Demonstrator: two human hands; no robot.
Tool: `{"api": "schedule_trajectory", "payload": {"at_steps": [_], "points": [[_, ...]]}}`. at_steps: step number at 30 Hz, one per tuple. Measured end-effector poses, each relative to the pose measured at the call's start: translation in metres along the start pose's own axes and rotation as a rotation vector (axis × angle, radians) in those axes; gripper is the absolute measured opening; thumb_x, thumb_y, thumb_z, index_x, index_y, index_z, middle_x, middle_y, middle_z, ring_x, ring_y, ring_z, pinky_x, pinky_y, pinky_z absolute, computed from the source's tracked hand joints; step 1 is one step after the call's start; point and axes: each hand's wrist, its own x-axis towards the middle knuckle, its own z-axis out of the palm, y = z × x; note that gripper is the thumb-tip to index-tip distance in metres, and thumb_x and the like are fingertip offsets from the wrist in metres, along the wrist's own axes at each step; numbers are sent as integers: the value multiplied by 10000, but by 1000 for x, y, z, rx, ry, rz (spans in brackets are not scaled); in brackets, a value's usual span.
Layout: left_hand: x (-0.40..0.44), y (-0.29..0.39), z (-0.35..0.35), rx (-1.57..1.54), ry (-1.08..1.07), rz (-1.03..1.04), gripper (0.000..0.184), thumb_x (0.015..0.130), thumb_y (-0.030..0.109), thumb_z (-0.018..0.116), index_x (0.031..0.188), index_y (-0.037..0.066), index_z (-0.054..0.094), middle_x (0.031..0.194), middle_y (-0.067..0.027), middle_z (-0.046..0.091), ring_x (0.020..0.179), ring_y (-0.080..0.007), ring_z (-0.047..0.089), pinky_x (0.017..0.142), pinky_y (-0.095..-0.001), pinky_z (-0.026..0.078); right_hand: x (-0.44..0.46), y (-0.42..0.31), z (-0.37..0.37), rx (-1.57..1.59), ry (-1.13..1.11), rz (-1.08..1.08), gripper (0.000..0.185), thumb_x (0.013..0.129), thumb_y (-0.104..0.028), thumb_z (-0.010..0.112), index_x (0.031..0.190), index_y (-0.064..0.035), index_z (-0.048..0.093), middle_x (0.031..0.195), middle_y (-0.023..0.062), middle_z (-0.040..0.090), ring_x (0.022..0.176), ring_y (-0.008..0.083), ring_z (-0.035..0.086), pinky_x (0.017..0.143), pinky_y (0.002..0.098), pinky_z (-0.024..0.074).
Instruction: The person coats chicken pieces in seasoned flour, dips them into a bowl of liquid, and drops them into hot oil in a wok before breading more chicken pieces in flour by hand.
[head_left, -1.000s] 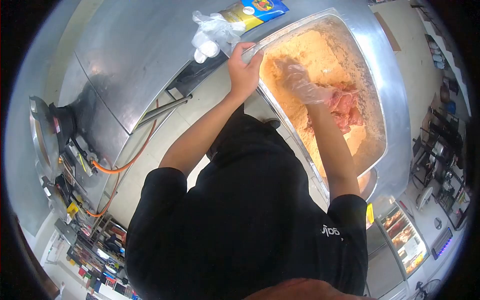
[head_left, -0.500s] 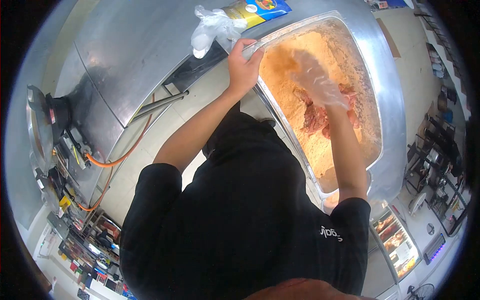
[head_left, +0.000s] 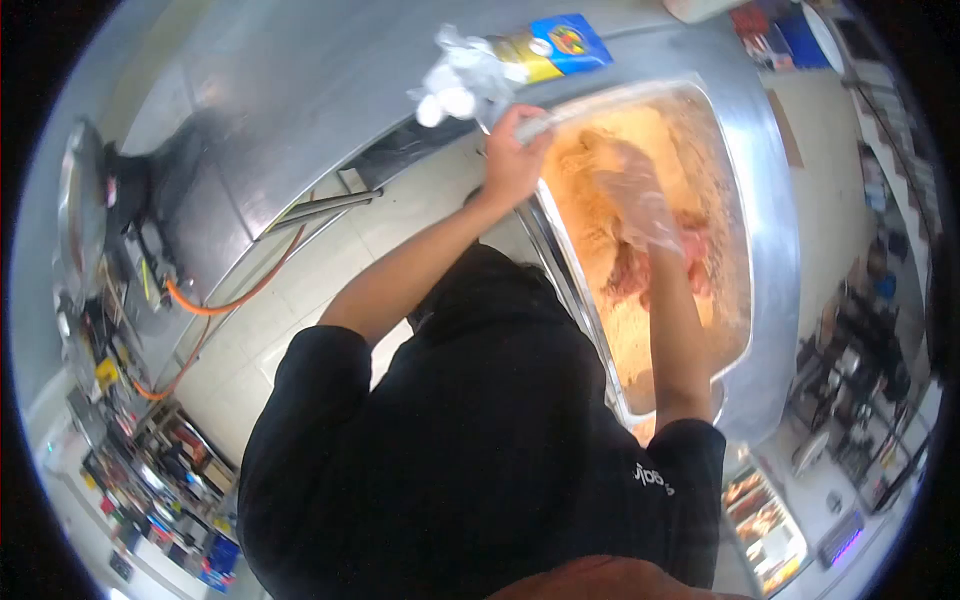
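A deep metal tray (head_left: 748, 250) holds orange-tan powder (head_left: 625, 385). My left hand (head_left: 516, 158) is bare and closed round the tray's near left corner. Over the powder is my right hand (head_left: 630, 190), in a clear plastic glove; blur hides its fingers and whatever they may hold. Pieces of raw red meat (head_left: 697, 262) lie in the powder beside and under my right wrist.
Beyond the tray's left corner lie a crumpled clear plastic bag with white things (head_left: 462, 78) and a blue and yellow packet (head_left: 565, 48). An orange hose (head_left: 230, 308) hangs at the left. A lit display case (head_left: 765, 525) stands at lower right.
The camera view has shifted and turned. My right hand has swept about over the powder near the meat, while my left hand has kept its hold on the tray's corner.
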Motion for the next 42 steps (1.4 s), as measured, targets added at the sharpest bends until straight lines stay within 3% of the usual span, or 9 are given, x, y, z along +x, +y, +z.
{"api": "schedule_trajectory", "payload": {"at_steps": [6,12,22,26,28,29,31,37,42], "points": [[-13,-14,2,-7,-12,-10,290,776,94,717,1029,24,593,997,-120,618,1012,-235,583,916,-358,447,25,-35,-14,21,216,-125,527,813,-222,651,1284,-13,539,1240,215,560,1213,329,496,1023,411,392],[-13,-2,0,82,8,-52,295,802,147,661,1058,37,565,928,-147,629,850,-272,620,752,-397,479,31,-73,12,71,64,-248,508,823,-225,638,1274,-13,541,1228,216,566,1201,334,503,1014,413,399],[-74,-34,-146,-61,-75,-118,402,897,433,657,1040,61,600,899,-72,636,828,-130,588,732,-307,487,54,-144,69,90,-189,-521,476,840,-229,616,1258,-13,543,1208,217,576,1182,341,516,998,418,410],[-191,-116,-245,454,297,-157,419,853,462,620,824,45,653,877,-163,660,912,-333,627,779,-433,499,57,-158,77,92,-245,-559,464,847,-231,607,1252,-13,544,1200,218,580,1175,344,521,992,419,415],[-251,-135,-282,590,338,-824,311,825,384,664,938,94,670,937,-153,677,907,-319,646,772,-424,512,58,-161,78,94,-259,-566,458,851,-232,603,1249,-13,545,1196,218,582,1171,346,523,989,420,417],[-309,-276,-309,736,210,-703,372,824,403,646,968,60,663,957,-192,676,922,-369,643,792,-468,512,57,-162,77,92,-268,-565,455,852,-232,601,1247,-13,545,1194,218,583,1169,347,525,987,421,418],[-342,-154,-302,666,443,-1184,472,819,380,624,1044,-34,638,1095,-244,651,1049,-410,614,876,-495,501,58,-162,77,91,-284,-568,449,856,-233,596,1244,-13,545,1190,219,585,1165,348,527,984,422,420],[-387,-162,-291,480,214,-1459,380,791,265,586,1013,-25,693,967,-208,699,851,-333,700,771,-438,563,60,-158,74,70,-297,-543,432,866,-235,583,1235,-13,547,1178,220,591,1154,353,535,975,424,427],[-309,-181,-296,593,54,-1134,399,815,348,581,799,-41,669,708,-194,668,646,-306,675,606,-417,539,62,-153,71,59,-304,-513,418,875,-237,572,1227,-13,548,1168,220,596,1144,357,541,967,426,432]]}}
